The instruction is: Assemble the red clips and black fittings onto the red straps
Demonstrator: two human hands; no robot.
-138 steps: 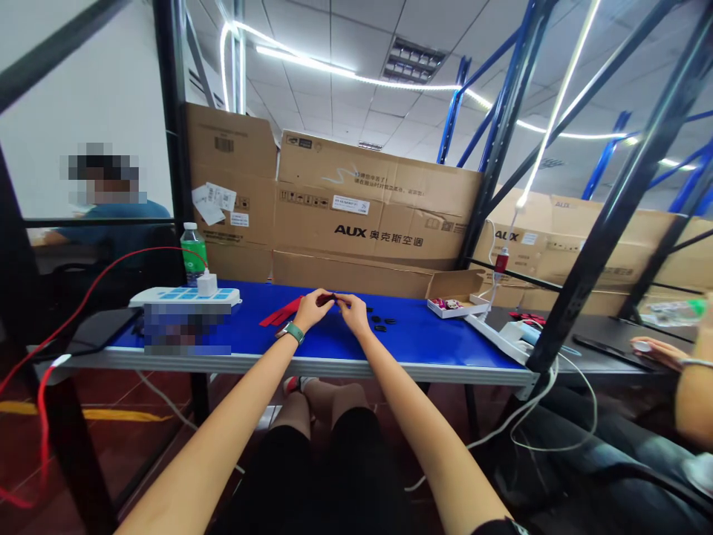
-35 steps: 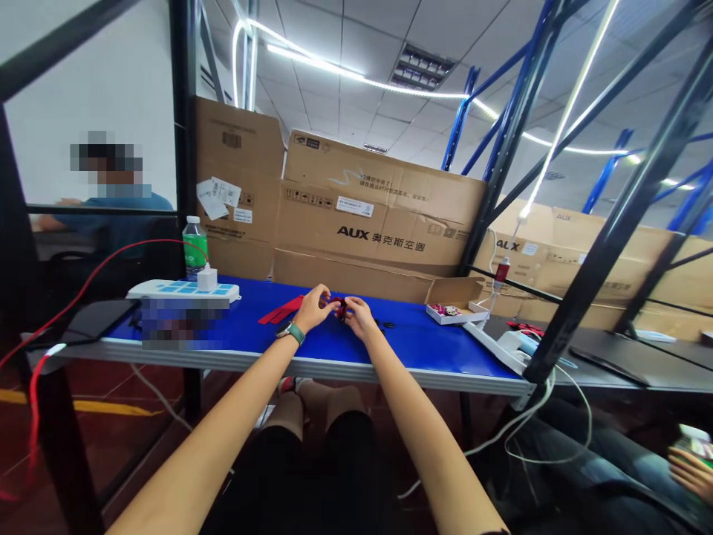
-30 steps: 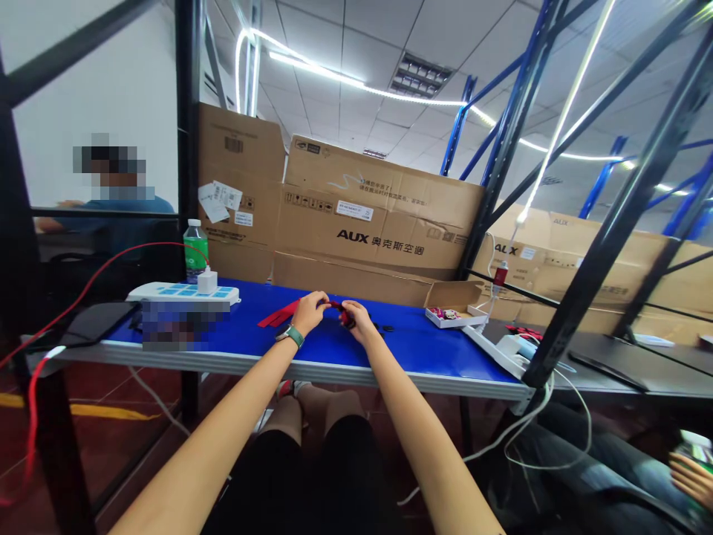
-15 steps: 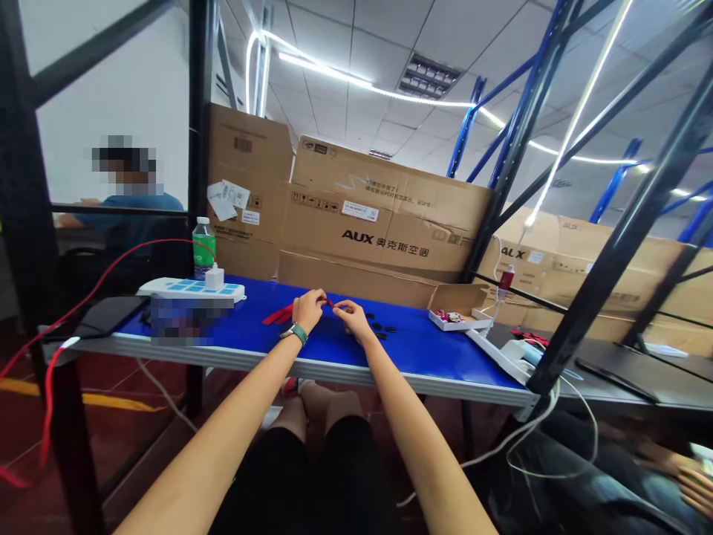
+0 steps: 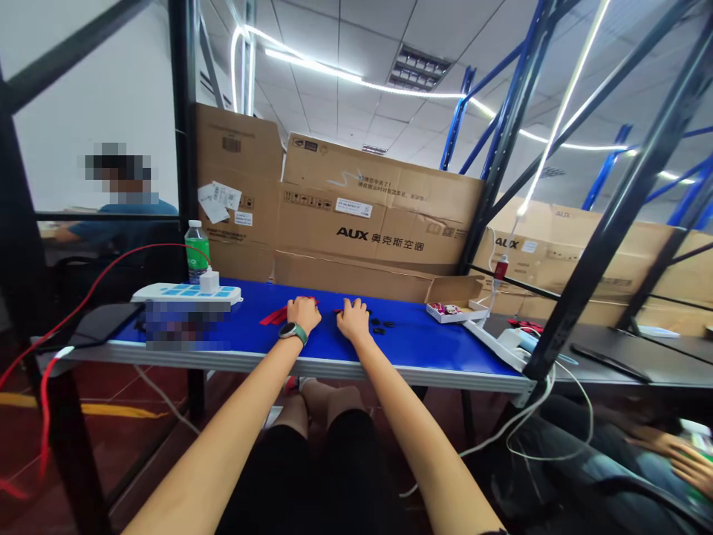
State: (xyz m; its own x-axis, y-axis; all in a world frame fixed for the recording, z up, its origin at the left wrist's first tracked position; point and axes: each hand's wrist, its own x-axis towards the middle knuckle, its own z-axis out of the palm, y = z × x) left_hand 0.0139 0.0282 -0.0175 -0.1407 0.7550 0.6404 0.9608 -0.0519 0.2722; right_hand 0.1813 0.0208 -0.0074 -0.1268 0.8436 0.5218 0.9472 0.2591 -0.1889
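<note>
My left hand (image 5: pixel 304 313), with a green watch on its wrist, lies palm down on the blue table (image 5: pixel 423 345). Its fingers point away from me and rest over the end of some red strips (image 5: pixel 272 317). My right hand (image 5: pixel 353 319) lies flat beside it, fingers stretched out, a short gap apart. A small red piece (image 5: pixel 337 310) shows on the table between the two hands. Several small black pieces (image 5: pixel 382 325) lie just right of my right hand. Neither hand grips anything that I can see.
A white power strip (image 5: pixel 186 293) with a charger and a green bottle (image 5: pixel 196 250) stand at the left. A small open carton (image 5: pixel 454 297) sits at the right. Cardboard boxes (image 5: pixel 379 215) wall the back. A person sits behind the left partition; another person's hand (image 5: pixel 691 464) shows low right.
My hands were pinching and working a red strip together above the table. Now both have come down and lie flat on the surface, slightly apart. The view shifted a little.
</note>
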